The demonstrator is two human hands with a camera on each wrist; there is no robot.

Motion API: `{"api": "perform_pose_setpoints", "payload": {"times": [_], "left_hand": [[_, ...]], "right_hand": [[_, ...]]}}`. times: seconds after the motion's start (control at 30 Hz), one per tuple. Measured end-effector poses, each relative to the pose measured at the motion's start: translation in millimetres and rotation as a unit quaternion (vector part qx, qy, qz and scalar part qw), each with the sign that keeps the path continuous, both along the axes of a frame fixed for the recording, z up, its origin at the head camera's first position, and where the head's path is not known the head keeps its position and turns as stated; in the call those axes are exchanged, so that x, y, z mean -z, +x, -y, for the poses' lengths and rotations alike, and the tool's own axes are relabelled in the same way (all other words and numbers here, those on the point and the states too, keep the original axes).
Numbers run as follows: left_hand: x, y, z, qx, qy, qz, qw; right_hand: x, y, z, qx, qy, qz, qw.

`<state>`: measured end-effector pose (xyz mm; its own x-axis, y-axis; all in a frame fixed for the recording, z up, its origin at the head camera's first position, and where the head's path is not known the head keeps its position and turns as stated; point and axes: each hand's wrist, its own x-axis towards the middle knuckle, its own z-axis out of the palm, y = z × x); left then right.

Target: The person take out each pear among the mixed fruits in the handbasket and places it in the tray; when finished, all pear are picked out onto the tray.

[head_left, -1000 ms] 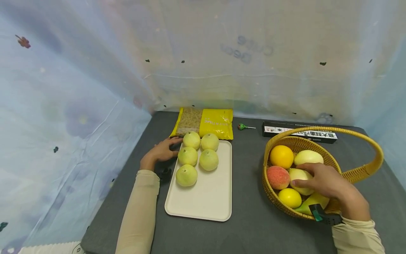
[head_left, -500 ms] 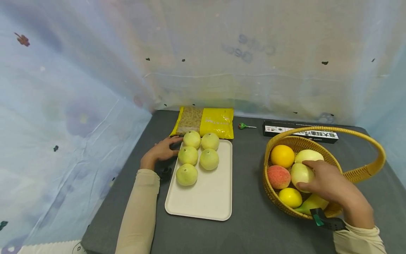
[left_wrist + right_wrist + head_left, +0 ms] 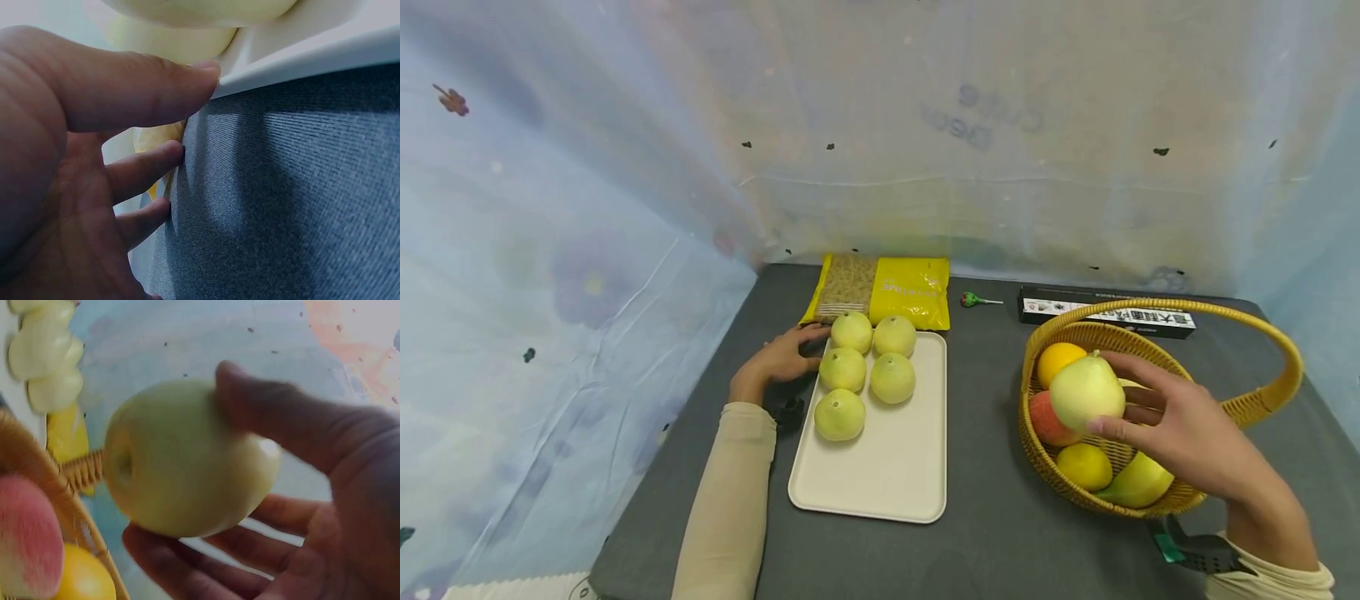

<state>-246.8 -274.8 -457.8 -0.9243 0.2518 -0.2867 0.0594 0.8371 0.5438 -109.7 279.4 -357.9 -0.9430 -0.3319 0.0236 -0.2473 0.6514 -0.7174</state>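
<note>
In the head view, my right hand (image 3: 1183,421) holds a pale green, round fruit with a short stem (image 3: 1086,393) above the wicker basket (image 3: 1033,467). The right wrist view has the thumb on one side of this pale green fruit (image 3: 181,462) and the fingers beneath it. My left hand (image 3: 781,357) lies at the upper left edge of the cream tray (image 3: 898,475), fingers spread. Its thumb (image 3: 150,90) meets the tray's rim in the left wrist view, and its other fingertips are at the grey cloth. Several similar pale green fruits (image 3: 840,415) stand on the tray.
Under the held fruit, the basket has an orange (image 3: 1058,362), a peach (image 3: 1049,419), a lemon (image 3: 1084,467) and a green-yellow banana-like fruit (image 3: 1138,483). The basket's handle (image 3: 1262,404) arches up. Behind lie a yellow pasta bag (image 3: 910,292), a lollipop (image 3: 970,299) and a black box (image 3: 1037,304).
My right hand has lifted the pale green fruit up out of the basket, tilting it so its stem shows. My left hand has kept its place by the tray.
</note>
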Motion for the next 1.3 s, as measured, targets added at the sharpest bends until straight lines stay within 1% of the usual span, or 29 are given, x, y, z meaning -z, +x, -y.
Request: {"api": "perform_pose_setpoints", "payload": {"times": [0.1,0.17,0.23,0.37,0.47,0.57,0.73,0.93,1.03,1.2,1.3], "left_hand": [[-0.2,0.3,-0.1,-0.004,0.003,0.002,1.0],[-0.3,0.5,-0.1,-0.005,0.005,0.002,1.0],[-0.2,0.7,-0.2,-0.004,0.006,0.001,1.0],[0.9,1.4,-0.2,0.001,0.006,-0.001,1.0],[1.3,2.4,-0.4,0.004,0.01,-0.002,0.9999],[0.9,3.6,-0.5,0.004,0.016,-0.002,0.9999],[0.0,4.4,0.0,0.0,0.017,-0.002,0.9999],[-0.6,4.0,0.1,0.0,0.017,-0.002,0.9999],[-0.6,3.7,-0.3,0.003,0.015,-0.003,0.9999],[-0.6,3.4,-0.5,0.002,0.016,-0.002,0.9999],[-0.6,2.8,0.1,0.002,0.017,-0.001,0.9998]], "right_hand": [[-2.2,3.0,11.0,-0.026,-0.045,-0.035,0.998],[-2.8,3.4,20.3,-0.047,-0.072,-0.049,0.9951],[-2.4,2.3,29.3,-0.065,-0.087,-0.059,0.9924],[0.8,-1.6,46.7,-0.091,-0.113,-0.062,0.9875],[4.0,-4.1,58.4,-0.101,-0.133,-0.052,0.9845],[7.4,-7.1,69.2,-0.107,-0.142,-0.035,0.9834],[13.6,-12.2,84.3,-0.123,-0.137,-0.017,0.9828],[16.5,-21.1,102.4,-0.166,-0.127,-0.035,0.9772],[17.7,-24.8,114.0,-0.178,-0.124,-0.044,0.9753],[22.0,-27.7,134.4,-0.185,-0.122,-0.025,0.9748],[28.4,-29.4,146.9,-0.19,-0.123,-0.02,0.9738]]}}
